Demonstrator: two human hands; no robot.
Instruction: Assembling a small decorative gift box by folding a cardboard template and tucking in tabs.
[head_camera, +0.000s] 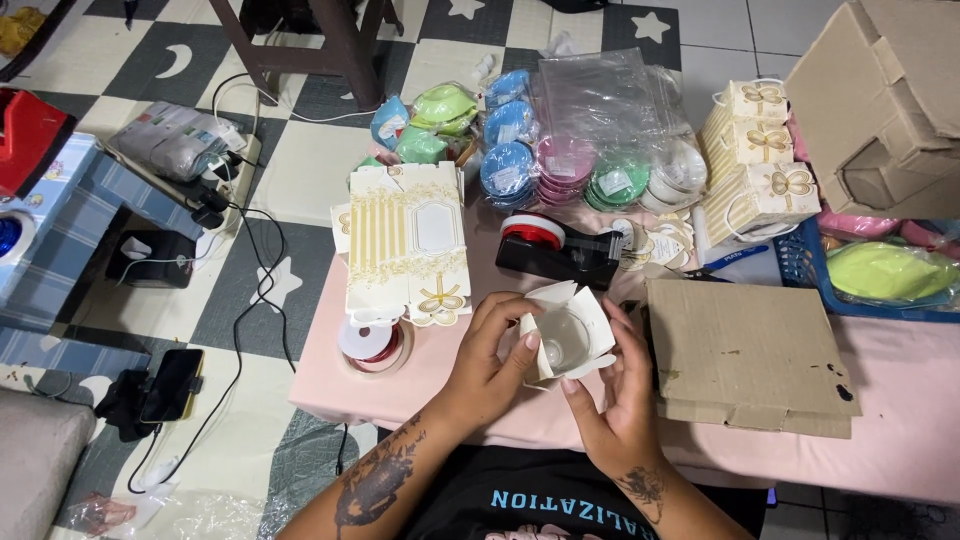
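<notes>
A small white paper box (568, 335) with its flaps spread open is held over the near edge of the pink table (900, 400). My left hand (487, 362) grips its left side, thumb on a flap. My right hand (617, 395) holds it from below and on the right, fingers along the flap edge. Inside the box a pale round shape shows. Just behind it stands a black tape dispenser (553, 250) with a red roll.
A stack of flat white-and-gold box blanks (405, 240) lies to the left, with a ribbon spool (372, 345) below it. A folded cardboard sheet (745, 355) lies to the right. Bagged coloured items (560, 160), finished gold-bow boxes (755, 160) and a blue basket (810, 265) sit behind. Cables cross the floor.
</notes>
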